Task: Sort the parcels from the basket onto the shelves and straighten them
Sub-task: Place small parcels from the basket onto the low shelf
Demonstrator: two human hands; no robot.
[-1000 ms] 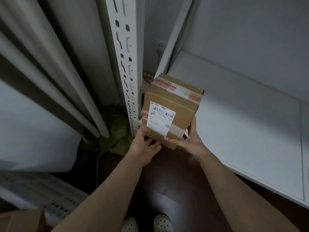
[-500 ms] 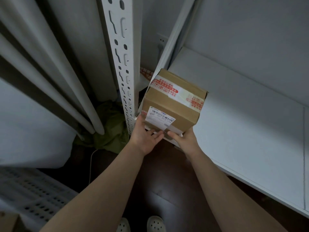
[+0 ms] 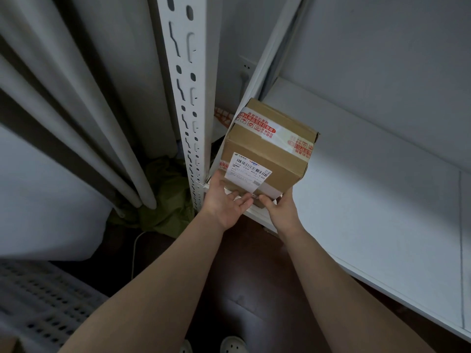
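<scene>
My left fingers (image 3: 242, 201) lay nearly straight under the near bottom edge of the box (image 3: 270, 149), with the thumb up against its left corner. That left hand (image 3: 224, 202) propped the box rather than clasped it. The right hand (image 3: 283, 212) gripped the lower right corner, its thumb stretched along the near edge, and its fingers went out of sight behind the cardboard.

The box sat tilted at the front left corner of the shelf (image 3: 377, 189), just beside the post (image 3: 188, 98). I could not tell whether its base touched the board. A barcode label (image 3: 248, 174) faced me, and tape (image 3: 257, 127) with red print ran across the top. Behind the box, between it and the post, part of another parcel (image 3: 221, 117) showed more red print.

The basket (image 3: 43, 304), white and perforated, lay at the lower left, and I could not see what was in it.

The shelf was a plain white board, and the post was white metal with slots. Grey curtains (image 3: 66, 103) hung to the left. Green cloth (image 3: 165, 202) was bunched at the foot of the post, with a thin cable (image 3: 135, 250) beside it on the dark wood floor (image 3: 244, 284). A socket (image 3: 246, 65) sat on the wall behind the shelving.
</scene>
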